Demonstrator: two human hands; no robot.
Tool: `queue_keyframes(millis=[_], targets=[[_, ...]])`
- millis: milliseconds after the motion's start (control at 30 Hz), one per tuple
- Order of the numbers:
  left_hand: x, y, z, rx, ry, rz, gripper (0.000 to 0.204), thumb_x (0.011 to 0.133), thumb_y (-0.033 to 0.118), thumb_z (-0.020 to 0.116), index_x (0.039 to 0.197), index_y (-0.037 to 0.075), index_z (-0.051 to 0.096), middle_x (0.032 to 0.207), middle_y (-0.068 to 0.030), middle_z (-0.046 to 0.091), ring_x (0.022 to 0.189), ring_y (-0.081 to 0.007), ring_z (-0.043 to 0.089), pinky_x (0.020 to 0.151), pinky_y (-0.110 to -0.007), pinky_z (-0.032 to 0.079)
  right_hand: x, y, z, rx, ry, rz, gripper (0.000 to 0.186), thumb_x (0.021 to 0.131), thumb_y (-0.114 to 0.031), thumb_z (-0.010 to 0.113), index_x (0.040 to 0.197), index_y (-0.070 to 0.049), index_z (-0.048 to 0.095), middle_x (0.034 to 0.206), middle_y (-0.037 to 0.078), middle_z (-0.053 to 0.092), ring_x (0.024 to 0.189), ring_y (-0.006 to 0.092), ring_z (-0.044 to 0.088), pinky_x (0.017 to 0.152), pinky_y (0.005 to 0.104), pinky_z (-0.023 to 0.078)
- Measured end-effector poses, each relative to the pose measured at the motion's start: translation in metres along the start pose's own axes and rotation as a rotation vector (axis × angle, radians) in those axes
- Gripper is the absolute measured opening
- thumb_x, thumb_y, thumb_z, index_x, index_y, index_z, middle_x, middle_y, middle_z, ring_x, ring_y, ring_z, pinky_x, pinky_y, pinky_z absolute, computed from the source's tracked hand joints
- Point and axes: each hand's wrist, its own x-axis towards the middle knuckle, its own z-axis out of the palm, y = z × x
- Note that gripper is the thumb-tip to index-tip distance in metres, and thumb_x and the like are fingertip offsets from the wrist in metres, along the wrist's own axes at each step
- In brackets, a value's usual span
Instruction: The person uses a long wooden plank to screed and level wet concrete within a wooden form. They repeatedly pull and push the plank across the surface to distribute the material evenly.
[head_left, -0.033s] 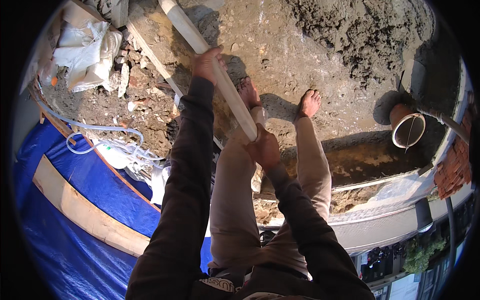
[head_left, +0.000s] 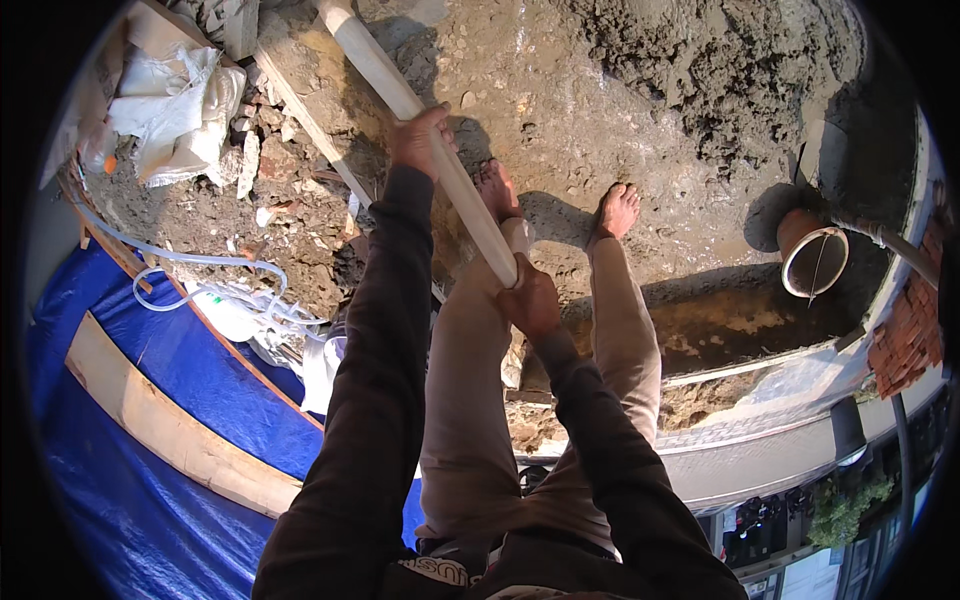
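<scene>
A thick pale wooden pole [head_left: 472,208] slants from the top edge down to my lap; its far end lies beyond the view. My left hand [head_left: 418,138] is closed around the shaft partway along. Lower down, my right hand [head_left: 530,298] grips the near end, just above my left thigh. Below the pole, my bare feet stand on damp, muddy ground [head_left: 540,110]. A heap of wet, lumpy grey mix [head_left: 720,95] spreads over the far right.
A bucket [head_left: 815,258] lies tipped at the right, near stacked red bricks [head_left: 903,345]. On the left are a white sack [head_left: 180,110], rubble [head_left: 275,200], a narrow wood strip [head_left: 310,122], a clear hose [head_left: 225,260] and a plank [head_left: 180,420] on blue tarp [head_left: 120,470].
My left hand and the pole have shifted very slightly toward me and to the right. Both hands keep their hold.
</scene>
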Motion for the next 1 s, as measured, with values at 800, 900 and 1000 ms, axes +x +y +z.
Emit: queue_keyframes(millis=[800, 900, 1000], targets=[[0.002, -0.005, 0.039, 0.211, 0.025, 0.153, 0.016, 0.07, 0.003, 0.07, 0.07, 0.002, 0.054, 0.055, -0.0032, 0.047, 0.041, -0.0153, 0.047, 0.038, -0.03, 0.039, -0.007, 0.006, 0.023, 0.495, -0.1, 0.174, 0.034, 0.068, -0.01, 0.068, 0.101, -0.001, 0.064, 0.081, 0.017, 0.068, 0.077, 0.0315, 0.067, 0.07, 0.0373, 0.052], [-0.003, -0.005, 0.027, 0.124, 0.036, 0.072, 0.015, 0.071, 0.006, 0.071, 0.071, 0.004, 0.056, 0.059, -0.0032, 0.049, 0.045, -0.0157, 0.049, 0.04, -0.034, 0.041, -0.003, -0.005, -0.004, 0.271, 0.04, 0.059, 0.035, 0.07, -0.019, 0.074, 0.1, -0.004, 0.064, 0.078, 0.019, 0.066, 0.073, 0.0346, 0.067, 0.065, 0.0413, 0.052], [-0.036, -0.044, 0.007, 0.023, 0.06, 0.003, 0.018, 0.07, 0.007, 0.073, 0.076, 0.005, 0.056, 0.063, -0.003, 0.049, 0.047, -0.017, 0.049, 0.042, -0.034, 0.043, -0.036, 0.026, -0.014, -0.045, 0.027, 0.085, 0.034, 0.063, -0.012, 0.071, 0.095, -0.005, 0.062, 0.077, 0.022, 0.064, 0.07, 0.0366, 0.064, 0.065, 0.0427, 0.051]])
